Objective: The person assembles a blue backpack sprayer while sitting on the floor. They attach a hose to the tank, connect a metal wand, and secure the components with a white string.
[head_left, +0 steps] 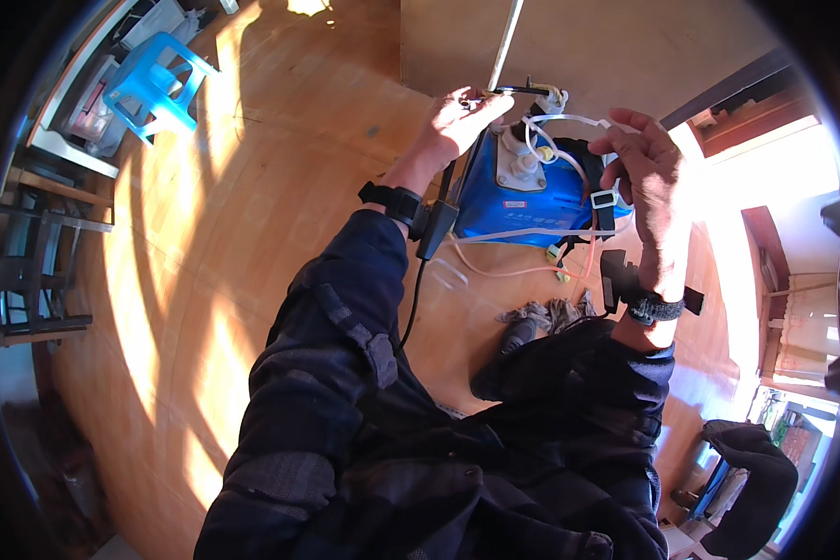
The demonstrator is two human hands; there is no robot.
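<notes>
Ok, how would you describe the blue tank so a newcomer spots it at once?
Above the orange-brown floor, find the left hand and right hand. Between them in view sits the blue tank. Unlike the lighter blue stool at far upper left, it carries a pale fitting and black strap.

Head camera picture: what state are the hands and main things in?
Bare left hand: fingers bent at a thin black bar; grip unclear.
Bare right hand: fingers bent by the tip of a thin white plastic strip; contact unclear.
White strip: curved.
Blue plastic tank: on the orange-brown floor.
Rectangular white buckle: threaded on a black strap.
Thin pink-orange hose: curved.
Blue plastic stool: upright.
Grey cloth: crumpled.
</notes>
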